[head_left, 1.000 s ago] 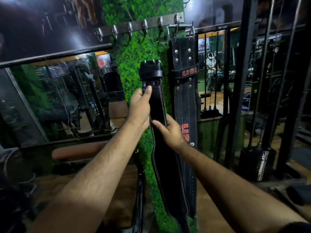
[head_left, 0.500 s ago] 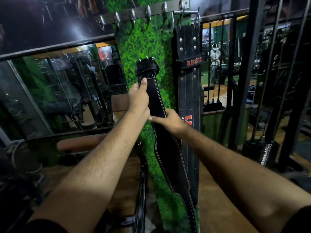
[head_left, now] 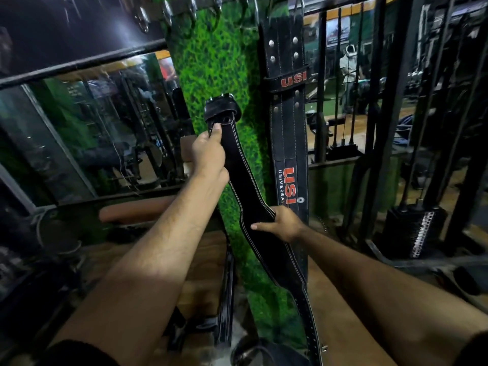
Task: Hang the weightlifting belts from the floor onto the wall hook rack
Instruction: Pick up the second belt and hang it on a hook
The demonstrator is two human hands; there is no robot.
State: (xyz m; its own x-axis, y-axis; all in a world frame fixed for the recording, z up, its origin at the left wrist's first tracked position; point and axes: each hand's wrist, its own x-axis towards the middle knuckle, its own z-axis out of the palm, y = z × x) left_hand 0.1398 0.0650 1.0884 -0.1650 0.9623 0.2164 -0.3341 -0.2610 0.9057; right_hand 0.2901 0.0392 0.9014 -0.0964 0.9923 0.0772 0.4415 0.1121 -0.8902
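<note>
I hold a black leather weightlifting belt [head_left: 250,196] with white stitching in front of the green turf wall. My left hand [head_left: 210,154] grips it just below the buckle end, thumb pointing up. My right hand [head_left: 281,223] grips the wide middle part lower down. The belt's tail hangs down to the bottom edge of the view. A second black belt with red USI lettering [head_left: 289,122] hangs from the hook rack [head_left: 194,7], whose metal hooks show along the top edge. Another dark belt [head_left: 266,352] lies on the floor at the bottom.
A mirror [head_left: 87,133] fills the wall on the left with a brown padded bench [head_left: 137,211] below it. Black machine uprights [head_left: 388,128] and a weight stack [head_left: 414,231] stand on the right. The green turf strip [head_left: 219,64] runs down the wall behind the belts.
My right hand has slid down the belt from just under the left hand to the wide middle. The view has tilted down, so the hook rack sits at the top edge.
</note>
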